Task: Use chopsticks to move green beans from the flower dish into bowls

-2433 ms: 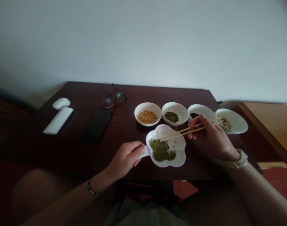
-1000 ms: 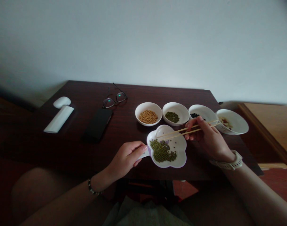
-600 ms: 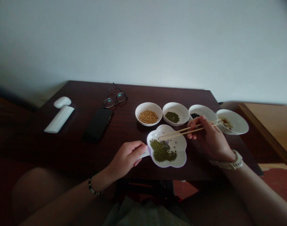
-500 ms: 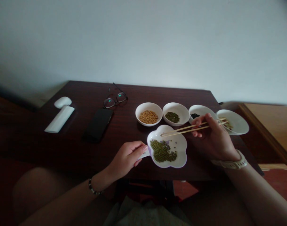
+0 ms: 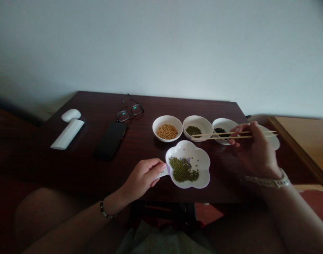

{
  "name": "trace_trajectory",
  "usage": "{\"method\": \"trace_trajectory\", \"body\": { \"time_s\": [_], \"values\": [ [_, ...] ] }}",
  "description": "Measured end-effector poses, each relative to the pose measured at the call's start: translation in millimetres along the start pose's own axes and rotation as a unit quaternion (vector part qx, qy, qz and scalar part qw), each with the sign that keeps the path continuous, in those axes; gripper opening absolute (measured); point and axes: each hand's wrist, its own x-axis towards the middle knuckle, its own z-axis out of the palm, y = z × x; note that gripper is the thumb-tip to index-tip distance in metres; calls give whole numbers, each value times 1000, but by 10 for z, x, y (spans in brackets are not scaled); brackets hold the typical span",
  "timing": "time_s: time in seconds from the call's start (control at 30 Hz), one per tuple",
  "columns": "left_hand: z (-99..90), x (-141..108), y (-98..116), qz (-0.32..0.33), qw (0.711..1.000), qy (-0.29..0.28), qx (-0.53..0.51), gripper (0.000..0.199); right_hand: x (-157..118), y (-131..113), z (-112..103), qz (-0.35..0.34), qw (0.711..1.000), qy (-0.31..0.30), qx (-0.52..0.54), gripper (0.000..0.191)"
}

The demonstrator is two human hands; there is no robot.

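Observation:
My left hand (image 5: 144, 178) grips the short handle of a white flower-shaped dish (image 5: 203, 160), which holds green beans (image 5: 181, 170) mostly on its left side. Held in my right hand (image 5: 256, 153) is a pair of chopsticks (image 5: 216, 136), their tips over the front of the white bowl with green beans (image 5: 201, 123). To its left stands a bowl of yellow beans (image 5: 167, 131). A bowl with black beans (image 5: 225, 123) is to its right, partly behind the chopsticks. The rightmost white bowl (image 5: 273, 141) is largely hidden by my right hand.
Glasses (image 5: 130, 112) lie left of the bowls on the dark table (image 5: 156, 102). A black phone (image 5: 110, 140), a long white case (image 5: 67, 134) and a rounded white object (image 5: 71, 115) are farther left. A wooden surface (image 5: 306, 141) stands at the right.
My right hand and the chopsticks have moved right and slightly up, from over the flower-shaped dish to over the bowls. My left hand and the dish have stayed in place.

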Motion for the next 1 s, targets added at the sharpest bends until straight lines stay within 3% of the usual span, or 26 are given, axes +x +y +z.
{"method": "trace_trajectory", "body": {
  "time_s": [0.17, 0.3, 1.0],
  "values": [
    [38, 24, 41, -1, 1000, 1, 1, 45, -135, 13, 173, 103, 992, -67, -34, 47],
    [55, 36, 67, 0, 1000, 0, -3, 44, -178, 40, 232, 145, 983, -105, -52, 51],
    [61, 21, 138, -8, 1000, -3, 9, 46, -195, 84, 267, 134, 984, -108, -34, 51]
  ]
}}
